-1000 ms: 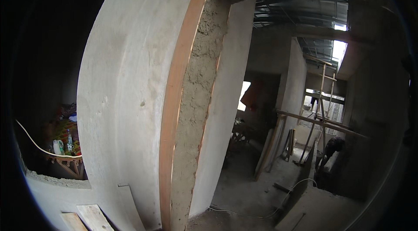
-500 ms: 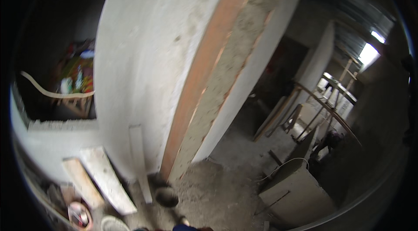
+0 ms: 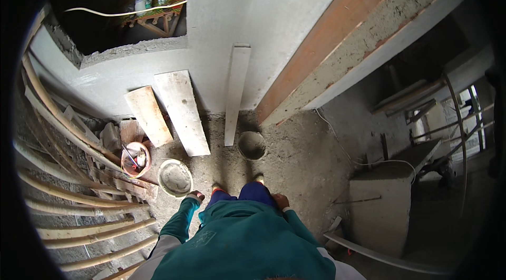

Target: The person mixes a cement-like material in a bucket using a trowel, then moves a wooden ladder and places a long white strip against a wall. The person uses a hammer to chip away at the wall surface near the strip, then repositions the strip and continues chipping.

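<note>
Mortar bucket (image 3: 167, 191) just ahead-left of the left hand (image 3: 197, 196) could tip if knocked; whether that or the right hand (image 3: 281, 201) is closed, I cannot tell.

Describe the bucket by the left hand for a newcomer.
From the grey wall, drop past the two wide boards at its foot. Below, beside the left hand, sits the grey-filled bucket. Its whitish rim sets it apart from the pink bucket leftward and the dark bucket rightward.

left hand (image 3: 197, 195) indistinct; jacket (image 3: 237, 238) cropped
</note>
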### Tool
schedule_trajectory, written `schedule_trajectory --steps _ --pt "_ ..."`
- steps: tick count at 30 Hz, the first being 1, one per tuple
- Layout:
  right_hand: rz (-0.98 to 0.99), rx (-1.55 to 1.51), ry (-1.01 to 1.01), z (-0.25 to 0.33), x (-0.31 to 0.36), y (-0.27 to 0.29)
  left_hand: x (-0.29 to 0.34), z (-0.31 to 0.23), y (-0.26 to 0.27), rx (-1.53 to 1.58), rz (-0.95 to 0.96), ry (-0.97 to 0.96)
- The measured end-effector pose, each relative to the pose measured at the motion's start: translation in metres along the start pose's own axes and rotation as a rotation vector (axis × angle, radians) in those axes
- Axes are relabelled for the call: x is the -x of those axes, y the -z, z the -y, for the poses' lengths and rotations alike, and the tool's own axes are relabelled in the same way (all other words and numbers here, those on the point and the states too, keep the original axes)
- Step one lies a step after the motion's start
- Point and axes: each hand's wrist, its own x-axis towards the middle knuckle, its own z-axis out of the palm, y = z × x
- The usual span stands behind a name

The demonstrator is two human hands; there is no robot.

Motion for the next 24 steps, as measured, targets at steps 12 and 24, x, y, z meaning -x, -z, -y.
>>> schedule_trajectory --steps 12,24 --pt "0.210 -0.108 -0.129 0.028 -0.037 0.023 -0.055 -0.099 0.060 -0.102 -0.310 -0.296" --pt "0.161 0.136 -0.311 -0.064 0.049 0.088 -0.136 -0.306 0.176 0.425 -0.306 -0.485"
